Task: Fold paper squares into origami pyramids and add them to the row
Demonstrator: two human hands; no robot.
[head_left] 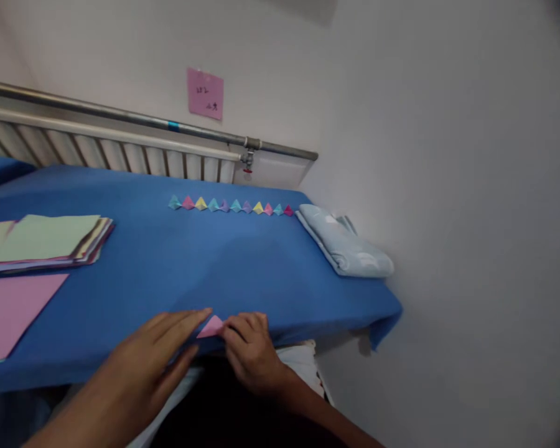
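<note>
A small pink folded paper [211, 327], roughly triangular, is at the front edge of the blue-covered table [168, 267]. My right hand [252, 351] pinches its right corner between thumb and fingers. To the left of the paper is my left hand [154, 354], its fingers stretched out and its thumb held apart, with nothing in its grasp. The left fingertips are close to the paper; whether they touch it I cannot tell. Farther back, a row of small folded paper pieces [236, 205] in teal, pink, yellow and purple runs across the cloth.
Stacked coloured paper sheets [51, 236] lie at the left, with a pink sheet [18, 311] in front. A folded light-blue cloth [345, 242] rests at the right end by the wall. Behind the table are a radiator [135, 155], a metal pipe [121, 117] and a pink note [205, 94].
</note>
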